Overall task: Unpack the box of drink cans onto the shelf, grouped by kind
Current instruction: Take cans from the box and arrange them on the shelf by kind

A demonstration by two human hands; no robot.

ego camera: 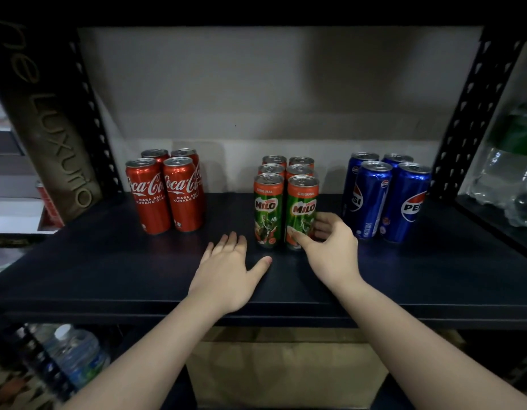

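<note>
On the dark shelf [108, 261] stand three groups of upright cans. Several red Coca-Cola cans [167, 193] are on the left, several green Milo cans [271, 208] in the middle, several blue Pepsi cans [386, 199] on the right. My right hand [330, 250] curls round the base of the front right Milo can [300, 211], thumb on its front, fingers behind. My left hand [226, 270] lies flat on the shelf, fingers straight, just left of the Milo group and holding nothing.
A cardboard box [286, 371] sits below the shelf, between my forearms. Black perforated uprights [469, 113] frame the bay. A brown lettered carton [49, 119] leans at the left. Water bottles are at lower left [76, 353] and at the right [511, 184].
</note>
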